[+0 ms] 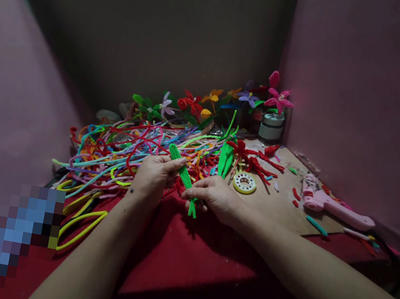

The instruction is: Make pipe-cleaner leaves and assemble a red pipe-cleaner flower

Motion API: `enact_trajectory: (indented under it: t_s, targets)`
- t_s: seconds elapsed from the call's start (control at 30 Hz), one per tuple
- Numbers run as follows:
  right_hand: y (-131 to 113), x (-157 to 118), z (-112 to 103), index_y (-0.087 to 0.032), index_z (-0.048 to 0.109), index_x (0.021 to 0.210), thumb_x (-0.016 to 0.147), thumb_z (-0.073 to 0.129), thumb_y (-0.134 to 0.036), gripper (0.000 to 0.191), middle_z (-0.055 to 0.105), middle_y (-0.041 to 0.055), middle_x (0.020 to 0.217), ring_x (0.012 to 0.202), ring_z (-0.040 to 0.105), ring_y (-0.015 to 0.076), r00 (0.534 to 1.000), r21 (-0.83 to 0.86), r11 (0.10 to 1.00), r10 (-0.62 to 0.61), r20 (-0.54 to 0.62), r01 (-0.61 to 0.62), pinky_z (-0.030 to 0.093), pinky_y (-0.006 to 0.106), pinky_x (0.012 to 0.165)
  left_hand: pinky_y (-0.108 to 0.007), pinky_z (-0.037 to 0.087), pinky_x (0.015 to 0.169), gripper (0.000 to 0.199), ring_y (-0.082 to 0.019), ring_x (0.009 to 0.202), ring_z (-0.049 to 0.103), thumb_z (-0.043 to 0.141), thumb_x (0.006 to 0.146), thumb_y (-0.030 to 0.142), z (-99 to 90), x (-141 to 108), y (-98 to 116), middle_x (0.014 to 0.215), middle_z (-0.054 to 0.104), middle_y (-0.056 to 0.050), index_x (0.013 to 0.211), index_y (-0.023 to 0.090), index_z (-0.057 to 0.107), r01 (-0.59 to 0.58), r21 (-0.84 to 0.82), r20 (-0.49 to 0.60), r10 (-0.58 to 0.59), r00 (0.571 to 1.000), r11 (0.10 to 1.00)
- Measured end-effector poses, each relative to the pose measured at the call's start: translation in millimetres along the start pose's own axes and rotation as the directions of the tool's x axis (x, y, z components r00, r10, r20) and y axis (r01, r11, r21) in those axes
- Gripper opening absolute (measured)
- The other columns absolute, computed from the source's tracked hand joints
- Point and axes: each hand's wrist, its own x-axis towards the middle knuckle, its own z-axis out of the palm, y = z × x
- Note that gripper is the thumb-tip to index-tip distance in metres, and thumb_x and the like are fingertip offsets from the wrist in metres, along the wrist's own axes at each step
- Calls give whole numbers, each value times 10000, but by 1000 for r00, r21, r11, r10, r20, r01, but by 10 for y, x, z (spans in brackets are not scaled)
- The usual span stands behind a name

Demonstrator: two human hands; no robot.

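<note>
A green pipe-cleaner leaf (186, 177) slants between my two hands above the red cloth. My left hand (152, 177) is closed on its upper part, thumb pressed along the side. Lower down, my right hand (216, 198) pinches it near the base, where short green ends poke out below the fingers. Just behind my right hand lie more green leaves (226, 158), and beside them a red pipe-cleaner flower (242, 149). A yellow-and-white tape spool (244, 182) rests to the right of that hand.
Many coloured pipe cleaners (139, 144) are heaped at the left and back. Finished flowers (191, 102) stand along the wall, one pink flower (279, 100) by a grey jar (271, 127). A pink handled tool (337, 207) lies right; yellow-handled scissors (82, 229) lie left.
</note>
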Motion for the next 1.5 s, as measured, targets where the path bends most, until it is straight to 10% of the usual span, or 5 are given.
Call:
enact_trajectory:
  t_s: [0.6, 0.83, 1.07, 1.3, 1.5]
  targets:
    - [-25, -9, 10, -108, 603, 512, 562, 639, -201, 112, 452, -40, 337, 284, 297, 42, 997, 48, 996, 73, -25, -72, 171, 218, 324, -175, 190, 330, 288, -25, 323, 213, 670, 599, 275, -87, 37, 65, 385, 249, 89, 497, 152, 430, -31, -19, -50, 30, 998, 999]
    - [-44, -23, 10, -112, 620, 522, 574, 626, -193, 96, 450, -40, 327, 281, 307, 49, 998, 48, 997, 54, -34, -52, 189, 221, 322, -182, 210, 377, 267, -39, 401, 296, 670, 607, 321, -138, 91, 15, 434, 361, 55, 493, 127, 526, -270, 416, -159, 362, 918, 868]
    - [-16, 3, -11, -118, 580, 473, 562, 626, -180, 118, 492, -23, 362, 296, 341, 57, 996, 56, 998, 29, -86, -24, 220, 215, 320, -191, 171, 344, 393, -26, 323, 211, 658, 640, 383, -90, 58, -16, 389, 268, 87, 483, 165, 372, 99, 35, 195, -104, 975, 994]
    - [8, 21, -35, -94, 638, 601, 619, 633, -282, 189, 498, -15, 409, 347, 353, 58, 999, 172, 985, 1, -49, 7, 226, 217, 372, -176, 195, 342, 394, -22, 321, 254, 654, 658, 362, -79, 48, -13, 395, 309, 77, 489, 157, 364, 64, -30, 157, -59, 986, 997]
    - [-20, 32, -63, -99, 656, 672, 602, 676, -340, 252, 423, -53, 437, 408, 273, 37, 960, 221, 960, -112, -258, 171, 170, 215, 414, -151, 233, 355, 343, -30, 373, 362, 634, 656, 453, -31, 15, -31, 521, 479, 21, 681, 122, 549, 69, 104, 194, -89, 977, 992]
